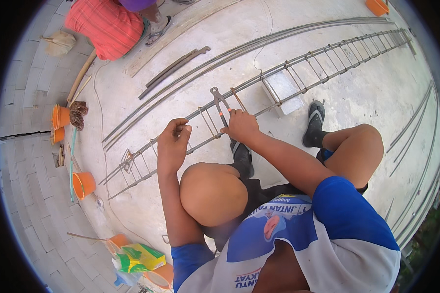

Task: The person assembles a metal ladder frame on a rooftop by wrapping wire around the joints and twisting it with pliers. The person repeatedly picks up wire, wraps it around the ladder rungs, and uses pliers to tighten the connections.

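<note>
My right hand point(243, 126) is wrapped round the handles of a pair of pincers point(219, 101), dark metal with orange on the grips. The jaws point away from me and lie at the far long bar of a ladder-like rebar cage point(254, 80). To the left, my left hand point(172, 144) is raised above the cage with fingers curled and thumb against fingertips; anything in them is too small to make out. Rectangular steel stirrups cross the cage's long bars. A pale block point(282, 90) sits under the cage, right of the pincers.
Long loose steel bars point(181, 80) lie beyond the cage; more bars point(418, 127) lie far right. Two short dark metal pieces point(173, 71) rest farther off. Orange buckets point(84, 184) line the block wall at left. Another person in red checked cloth point(105, 29) is at the far left.
</note>
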Tool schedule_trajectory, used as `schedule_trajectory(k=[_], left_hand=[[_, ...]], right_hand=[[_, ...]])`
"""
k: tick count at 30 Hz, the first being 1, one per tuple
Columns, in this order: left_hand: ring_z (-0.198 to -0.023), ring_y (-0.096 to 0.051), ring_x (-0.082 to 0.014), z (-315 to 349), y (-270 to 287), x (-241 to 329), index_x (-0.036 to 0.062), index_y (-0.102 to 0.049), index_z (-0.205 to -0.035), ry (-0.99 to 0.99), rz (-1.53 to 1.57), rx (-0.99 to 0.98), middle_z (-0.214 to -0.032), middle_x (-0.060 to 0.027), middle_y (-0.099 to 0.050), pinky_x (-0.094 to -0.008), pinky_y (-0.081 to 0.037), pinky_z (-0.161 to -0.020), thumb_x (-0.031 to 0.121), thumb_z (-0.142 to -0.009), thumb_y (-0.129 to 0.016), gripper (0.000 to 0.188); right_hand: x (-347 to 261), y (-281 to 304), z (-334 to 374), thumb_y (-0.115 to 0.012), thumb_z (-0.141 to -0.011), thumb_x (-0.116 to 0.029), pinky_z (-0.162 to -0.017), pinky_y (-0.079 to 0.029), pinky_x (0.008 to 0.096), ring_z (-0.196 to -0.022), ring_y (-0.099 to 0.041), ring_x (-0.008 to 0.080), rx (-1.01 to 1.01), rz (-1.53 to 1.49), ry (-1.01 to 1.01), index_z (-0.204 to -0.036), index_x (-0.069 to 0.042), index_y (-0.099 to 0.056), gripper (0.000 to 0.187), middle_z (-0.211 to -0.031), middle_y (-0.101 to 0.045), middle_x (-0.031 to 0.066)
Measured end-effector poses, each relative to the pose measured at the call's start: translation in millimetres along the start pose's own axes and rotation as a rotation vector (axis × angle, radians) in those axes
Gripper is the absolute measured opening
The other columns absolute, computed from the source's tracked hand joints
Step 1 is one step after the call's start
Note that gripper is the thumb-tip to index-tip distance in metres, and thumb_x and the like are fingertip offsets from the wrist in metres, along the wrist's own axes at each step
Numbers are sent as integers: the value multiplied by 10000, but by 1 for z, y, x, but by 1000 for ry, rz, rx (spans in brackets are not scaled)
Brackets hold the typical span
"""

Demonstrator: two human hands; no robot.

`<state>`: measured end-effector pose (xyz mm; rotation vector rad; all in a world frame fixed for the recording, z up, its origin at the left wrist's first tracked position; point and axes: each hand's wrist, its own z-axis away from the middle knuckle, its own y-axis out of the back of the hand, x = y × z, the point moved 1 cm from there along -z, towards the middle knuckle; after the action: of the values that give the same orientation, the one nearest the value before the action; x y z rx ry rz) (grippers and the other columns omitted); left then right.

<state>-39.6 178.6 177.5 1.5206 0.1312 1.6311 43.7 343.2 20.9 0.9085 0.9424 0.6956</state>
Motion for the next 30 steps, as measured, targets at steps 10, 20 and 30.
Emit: schedule_trajectory(k=[10, 20, 30], left_hand=[[-863, -600, -185, 2, 1, 16, -10, -625, -1095, 16, -12, -94, -919, -114, -650, -312, -491, -772, 195, -898, -630, 285], [-844, -606, -193, -37, -24, 24, -14, -629, -1091, -12, 35, -276, -912, -118, -658, -318, -482, -775, 200, -884, -640, 299], [-924, -616, -228, -210, -172, -4, -12, -570, -1220, -77, 151, -397, -1094, -148, -639, -336, -486, -843, 344, -868, -632, 505]], right_hand=[[-6, -29, -7, -654, -804, -232, -754, -515, 463, -915, -655, 352, 64, -306, -223, -1201, 4, -483, 492, -996, -604, 209], [80, 72, -4, -588, -862, -157, -603, -506, 330, -621, -624, 178, -307, -1096, -85, -1045, 78, -551, 301, -816, -620, 123], [145, 223, -42, -540, -848, -28, -840, -492, 444, -1110, -574, 325, -295, 600, -13, -1385, -185, -461, 565, -1151, -590, 156]])
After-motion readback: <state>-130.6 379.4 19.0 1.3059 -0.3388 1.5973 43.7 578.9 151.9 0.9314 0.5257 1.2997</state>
